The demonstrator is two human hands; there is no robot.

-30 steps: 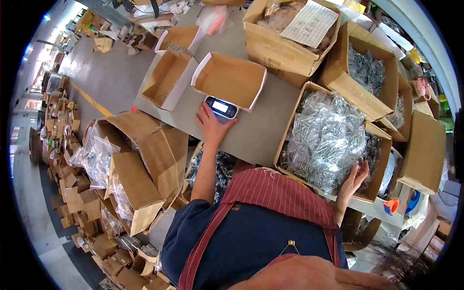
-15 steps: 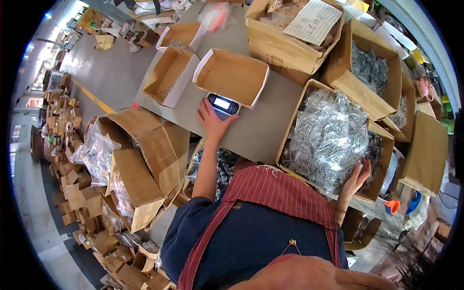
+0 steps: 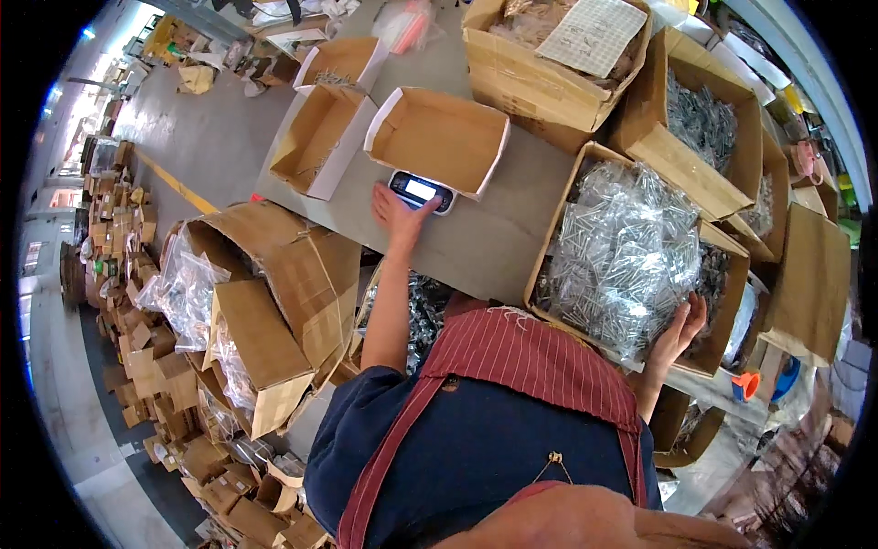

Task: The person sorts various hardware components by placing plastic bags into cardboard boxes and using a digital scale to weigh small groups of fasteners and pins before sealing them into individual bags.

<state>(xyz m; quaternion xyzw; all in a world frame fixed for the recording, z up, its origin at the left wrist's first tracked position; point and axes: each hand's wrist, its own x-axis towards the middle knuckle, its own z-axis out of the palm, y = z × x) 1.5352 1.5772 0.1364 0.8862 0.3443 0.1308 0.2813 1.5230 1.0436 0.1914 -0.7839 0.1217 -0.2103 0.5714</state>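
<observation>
A small digital scale (image 3: 422,194) with a lit display lies on the grey table, partly under an empty shallow cardboard tray (image 3: 437,139) with white outer sides. My left hand (image 3: 400,215) is at its near edge. The fingers rest along the scale's left side and the thumb reaches over its front, apart from them. On my right, clear plastic bags of metal screws (image 3: 626,247) fill an open carton (image 3: 541,274). My right hand (image 3: 677,331) is at that carton's near right corner, beside the bags, with fingers extended and nothing visible in them.
Two more white-sided trays (image 3: 315,146) with a few metal pieces stand left of the scale. Cartons of metal parts (image 3: 700,119) crowd the right, and a large carton with a paper sheet (image 3: 594,35) stands at the back. An open carton (image 3: 283,274) is at the left.
My left hand has shifted slightly, its fingers closer together and its thumb further onto the scale's front. My right hand has moved only a little, staying by the carton of screws.
</observation>
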